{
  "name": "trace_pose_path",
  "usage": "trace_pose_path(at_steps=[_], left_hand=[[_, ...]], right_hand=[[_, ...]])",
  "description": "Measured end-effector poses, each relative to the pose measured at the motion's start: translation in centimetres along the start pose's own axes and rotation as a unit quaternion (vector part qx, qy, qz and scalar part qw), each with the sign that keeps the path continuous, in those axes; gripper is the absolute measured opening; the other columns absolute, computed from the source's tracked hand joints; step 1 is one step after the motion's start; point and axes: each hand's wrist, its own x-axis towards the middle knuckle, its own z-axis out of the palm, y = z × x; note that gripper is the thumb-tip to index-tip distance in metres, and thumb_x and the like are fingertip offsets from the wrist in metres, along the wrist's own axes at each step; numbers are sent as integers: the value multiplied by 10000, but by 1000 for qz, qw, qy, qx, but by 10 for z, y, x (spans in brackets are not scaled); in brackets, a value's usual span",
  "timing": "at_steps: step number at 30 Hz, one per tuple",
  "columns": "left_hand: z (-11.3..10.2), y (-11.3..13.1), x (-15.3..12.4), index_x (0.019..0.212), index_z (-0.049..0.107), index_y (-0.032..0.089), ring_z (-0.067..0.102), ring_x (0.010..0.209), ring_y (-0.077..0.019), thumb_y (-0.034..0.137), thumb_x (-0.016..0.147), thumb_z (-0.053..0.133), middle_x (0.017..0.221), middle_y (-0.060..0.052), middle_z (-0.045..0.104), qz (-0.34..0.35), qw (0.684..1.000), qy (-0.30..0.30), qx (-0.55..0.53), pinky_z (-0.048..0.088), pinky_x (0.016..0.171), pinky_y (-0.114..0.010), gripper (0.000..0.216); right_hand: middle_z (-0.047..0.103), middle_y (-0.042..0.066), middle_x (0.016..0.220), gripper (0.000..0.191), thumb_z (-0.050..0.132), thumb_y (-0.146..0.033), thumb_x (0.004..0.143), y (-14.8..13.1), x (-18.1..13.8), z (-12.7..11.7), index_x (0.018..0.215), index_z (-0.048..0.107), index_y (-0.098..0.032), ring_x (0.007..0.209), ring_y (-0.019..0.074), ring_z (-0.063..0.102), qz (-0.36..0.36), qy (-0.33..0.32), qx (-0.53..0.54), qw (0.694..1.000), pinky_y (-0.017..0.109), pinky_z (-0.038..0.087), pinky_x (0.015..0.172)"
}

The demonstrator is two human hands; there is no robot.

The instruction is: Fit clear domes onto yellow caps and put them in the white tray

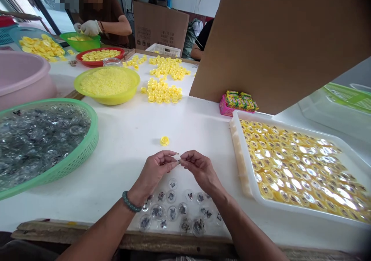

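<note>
Head view. The left hand (155, 172) and right hand (199, 171) are held over a white work table (121, 164), their fingertips (185, 156) together on a small clear piece (177, 159). It appears pinched between both hands, but it is too small to identify, and its long axis cannot be told. Neither hand is clearly nearer; the piece sits where the fingers of both meet. A beaded bracelet (130, 201) is on the left wrist.

Just behind the fingers, toward the wearer, lie loose clear round capsules (172, 213) with dark contents, spread below both hands. Ahead of the fingers and slightly left, nearer the left hand, a lone yellow plastic cap (164, 140) rests on the table, not touching either hand.

Well left of the fingers stands a green plastic basket (97, 135) heaped with clear capsules; to the right, a white tray (319, 214) holds rows of yellow caps under clear domes. Far ahead are a yellow bowl (110, 100) of small yellow pieces and a cluster of loose yellow caps (162, 92) — beyond them, a co-worker's gloved hand (91, 28).
</note>
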Motion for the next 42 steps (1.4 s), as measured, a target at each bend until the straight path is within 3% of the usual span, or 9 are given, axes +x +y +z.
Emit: trace_pose_path(at_steps=[3, 7, 13, 18, 22, 27, 35, 39, 42], left_hand=[[1, 1, 0, 971, 642, 205, 592, 767, -149, 281, 705, 688, 803, -18, 661, 46, 990, -4, 134, 463, 706, -253, 280], [7, -3, -2, 798, 653, 201, 588, 670, -165, 349, 717, 660, 716, -22, 664, 48, 975, 22, 218, 453, 613, -268, 169], [9, -6, -1, 747, 606, 175, 612, 695, -178, 362, 718, 668, 681, -41, 666, -4, 998, 36, 51, 467, 664, -285, 199], [12, -6, -4, 787, 611, 157, 612, 805, -174, 301, 723, 679, 804, -57, 675, -27, 997, 14, -71, 462, 783, -303, 172], [14, -9, -5, 772, 622, 152, 583, 751, -146, 282, 711, 692, 765, -30, 642, -31, 996, 20, -76, 461, 759, -286, 160], [16, -11, -3, 783, 636, 155, 577, 715, -149, 305, 728, 666, 734, -21, 631, -14, 998, 43, -43, 458, 706, -279, 163], [15, -8, -4, 709, 648, 148, 575, 734, -137, 281, 684, 709, 752, -34, 660, -48, 987, 71, -135, 434, 723, -256, 149], [17, -8, -5, 683, 645, 155, 570, 720, -133, 295, 654, 731, 740, -28, 658, -78, 978, 85, -176, 425, 715, -254, 167], [22, -5, -3, 693, 642, 160, 561, 719, -142, 360, 669, 711, 741, -28, 646, -70, 986, 88, -126, 419, 716, -270, 213]], right_hand=[[607, 9, 763, 102, 614, -274, 780, 2, 1, -6, 836, 617, -189, 729, 140, 537, -22, -22, -101, 994, 268, 430, 680], [629, 20, 810, 99, 567, -264, 819, 3, -1, -6, 878, 604, -194, 769, 154, 573, -59, 14, -188, 980, 277, 454, 707], [623, 52, 949, 212, 544, -235, 831, 0, -8, -2, 1035, 597, -221, 807, 165, 586, -139, 27, -273, 952, 305, 490, 735], [604, 62, 945, 331, 603, -213, 776, 7, -11, 6, 1106, 580, -225, 771, 174, 571, -163, 30, -370, 914, 260, 483, 570], [611, 68, 927, 303, 505, -166, 828, 14, -10, 11, 1118, 577, -218, 801, 189, 575, -201, 48, -424, 882, 291, 491, 631], [614, 84, 979, 388, 465, -111, 839, 14, -9, 9, 1212, 509, -207, 873, 210, 572, -256, -15, -463, 848, 340, 489, 738], [615, 70, 888, 139, 498, -205, 878, 7, -9, 12, 992, 578, -211, 811, 202, 570, -243, 17, -467, 850, 337, 467, 707], [615, 76, 893, 167, 482, -222, 887, 9, -11, 16, 1027, 573, -219, 820, 206, 569, -243, 29, -474, 846, 338, 457, 716], [616, 70, 872, 169, 487, -210, 873, 12, -10, 15, 1006, 590, -221, 808, 205, 575, -237, 49, -473, 847, 328, 457, 707]])
